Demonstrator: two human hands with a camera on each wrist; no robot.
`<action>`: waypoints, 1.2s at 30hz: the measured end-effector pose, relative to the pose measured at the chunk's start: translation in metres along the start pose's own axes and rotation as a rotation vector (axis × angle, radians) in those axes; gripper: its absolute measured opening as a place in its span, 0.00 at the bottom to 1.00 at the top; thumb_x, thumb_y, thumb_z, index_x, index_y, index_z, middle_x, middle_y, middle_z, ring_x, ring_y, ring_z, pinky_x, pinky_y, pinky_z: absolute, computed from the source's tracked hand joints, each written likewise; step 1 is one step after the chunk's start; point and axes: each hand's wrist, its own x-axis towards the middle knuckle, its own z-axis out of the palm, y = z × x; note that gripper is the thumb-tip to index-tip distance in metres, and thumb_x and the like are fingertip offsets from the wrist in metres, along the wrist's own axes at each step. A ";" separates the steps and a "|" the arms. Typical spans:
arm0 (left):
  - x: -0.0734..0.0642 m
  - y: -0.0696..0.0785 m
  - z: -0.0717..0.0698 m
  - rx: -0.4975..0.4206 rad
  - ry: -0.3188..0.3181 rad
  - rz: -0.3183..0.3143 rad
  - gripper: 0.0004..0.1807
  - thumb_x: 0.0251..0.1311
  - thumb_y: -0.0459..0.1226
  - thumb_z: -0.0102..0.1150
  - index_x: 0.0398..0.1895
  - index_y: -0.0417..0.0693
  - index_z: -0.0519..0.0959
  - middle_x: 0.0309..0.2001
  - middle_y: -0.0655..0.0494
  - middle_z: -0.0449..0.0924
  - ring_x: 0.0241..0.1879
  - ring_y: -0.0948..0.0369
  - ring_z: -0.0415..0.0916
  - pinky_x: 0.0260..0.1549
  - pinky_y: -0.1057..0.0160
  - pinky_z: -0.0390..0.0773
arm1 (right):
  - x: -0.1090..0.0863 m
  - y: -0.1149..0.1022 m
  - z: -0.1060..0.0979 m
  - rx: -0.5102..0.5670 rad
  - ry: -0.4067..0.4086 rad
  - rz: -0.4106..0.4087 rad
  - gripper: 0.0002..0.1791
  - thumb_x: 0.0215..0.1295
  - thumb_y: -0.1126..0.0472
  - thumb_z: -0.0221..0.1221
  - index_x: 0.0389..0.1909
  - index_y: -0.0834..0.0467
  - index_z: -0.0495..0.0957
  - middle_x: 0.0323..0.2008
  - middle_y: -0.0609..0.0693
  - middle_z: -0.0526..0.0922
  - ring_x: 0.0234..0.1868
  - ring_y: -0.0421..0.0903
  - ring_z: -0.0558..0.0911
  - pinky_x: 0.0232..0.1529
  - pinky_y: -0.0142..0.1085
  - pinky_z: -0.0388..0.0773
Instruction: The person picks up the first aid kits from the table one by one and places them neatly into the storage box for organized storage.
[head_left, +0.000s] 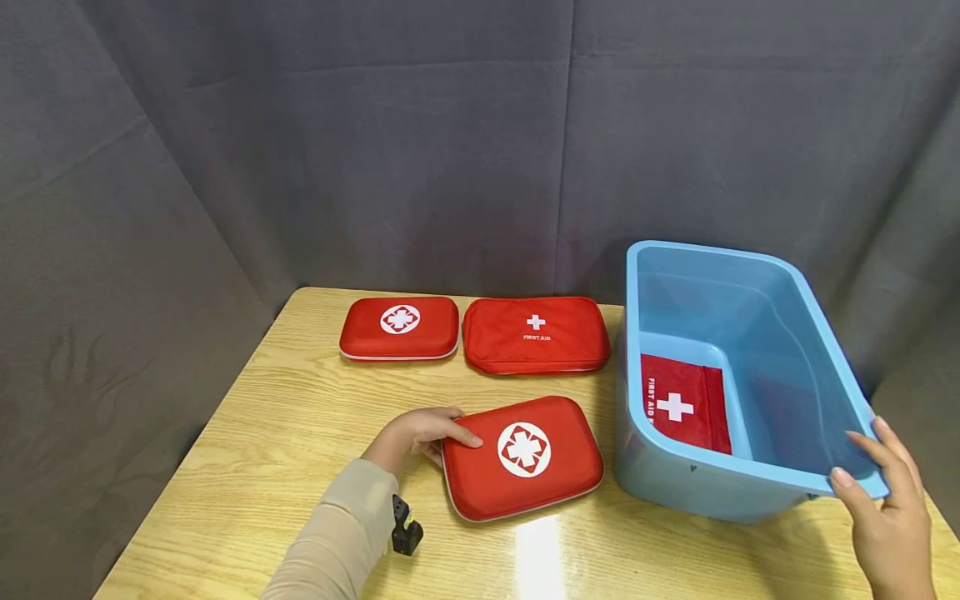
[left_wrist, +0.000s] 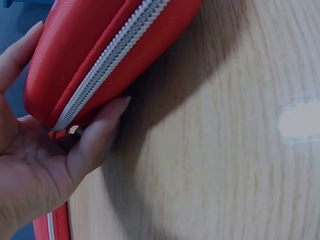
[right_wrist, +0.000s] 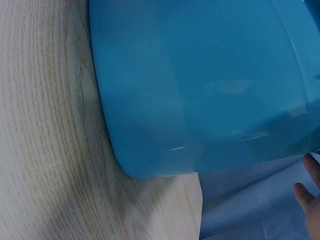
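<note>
Head view: the left hand (head_left: 423, 433) grips the left end of a large red case (head_left: 522, 454), its thumb (head_left: 465, 435) laid over the upper face and the other fingers reaching beneath. The case extends rightward from that hand, white round emblem facing up, over the near middle of the wooden worktop (head_left: 277, 417). From the left wrist, the hand pinches one rounded end, with digits on either side of the pale zip (left_wrist: 114, 57), and the case casts a shadow on the wood; whether its far end touches the worktop I cannot tell.

Just beyond the right end of the case stands a blue bin (head_left: 690, 487). The right hand (head_left: 888, 492) grips the near right corner of its rim (head_left: 632, 333), thumb on the near edge and fingers over the corner; the right wrist view shows only part of this hand, cut off by the frame. Inside the bin, at the left of its floor, lies a flat red pouch (head_left: 684, 404) with a white cross.

Behind the gripped case, a smaller red case (head_left: 400, 329) and a red first aid bag (head_left: 537, 335) lie side by side, near a dark grey curtain (head_left: 375, 167).
</note>
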 end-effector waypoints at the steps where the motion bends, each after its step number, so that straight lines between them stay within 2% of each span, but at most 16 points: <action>1: 0.000 0.000 0.000 -0.001 -0.008 0.003 0.28 0.43 0.38 0.62 0.49 0.39 0.65 0.33 0.46 0.76 0.29 0.52 0.77 0.25 0.55 0.76 | 0.000 0.000 0.000 -0.002 0.000 0.000 0.24 0.52 0.76 0.50 0.53 0.62 0.67 0.61 0.45 0.58 0.59 0.35 0.54 0.56 0.25 0.45; 8: 0.000 -0.006 -0.001 -0.038 -0.044 0.028 0.21 0.48 0.38 0.59 0.43 0.36 0.67 0.31 0.46 0.77 0.27 0.53 0.77 0.24 0.55 0.76 | -0.001 0.001 -0.001 -0.020 0.000 0.010 0.24 0.53 0.75 0.50 0.53 0.62 0.67 0.61 0.44 0.57 0.59 0.34 0.54 0.56 0.25 0.45; 20: -0.002 -0.012 -0.003 -0.072 -0.128 0.065 0.15 0.49 0.36 0.56 0.36 0.37 0.65 0.31 0.45 0.76 0.27 0.52 0.77 0.23 0.54 0.76 | -0.001 0.002 -0.002 -0.013 -0.002 0.017 0.24 0.53 0.75 0.50 0.53 0.62 0.67 0.61 0.45 0.57 0.59 0.35 0.54 0.56 0.26 0.45; 23: -0.002 -0.014 -0.005 -0.093 -0.174 0.082 0.15 0.51 0.36 0.54 0.39 0.36 0.66 0.32 0.46 0.76 0.29 0.53 0.77 0.24 0.54 0.76 | 0.000 0.003 -0.003 -0.001 -0.001 0.006 0.24 0.53 0.75 0.50 0.53 0.62 0.67 0.61 0.45 0.57 0.59 0.35 0.54 0.56 0.26 0.45; 28: -0.004 -0.019 -0.006 -0.127 -0.243 0.106 0.22 0.52 0.37 0.53 0.49 0.34 0.66 0.34 0.47 0.77 0.32 0.53 0.76 0.28 0.53 0.76 | 0.001 0.002 -0.002 0.007 -0.004 -0.002 0.24 0.52 0.76 0.50 0.53 0.63 0.67 0.61 0.45 0.58 0.59 0.35 0.54 0.56 0.26 0.45; 31: -0.004 -0.022 -0.006 -0.148 -0.247 0.138 0.24 0.52 0.37 0.52 0.51 0.33 0.65 0.36 0.48 0.76 0.33 0.53 0.76 0.29 0.52 0.75 | 0.001 0.002 -0.002 0.018 -0.007 -0.009 0.24 0.52 0.76 0.50 0.53 0.63 0.68 0.61 0.45 0.58 0.59 0.36 0.55 0.56 0.26 0.46; 36: -0.003 -0.025 -0.007 -0.193 -0.213 0.169 0.23 0.52 0.37 0.52 0.50 0.33 0.64 0.36 0.48 0.76 0.33 0.53 0.76 0.28 0.52 0.76 | 0.001 0.001 -0.001 0.025 -0.004 -0.017 0.24 0.52 0.76 0.50 0.53 0.63 0.68 0.61 0.45 0.58 0.59 0.36 0.55 0.56 0.26 0.46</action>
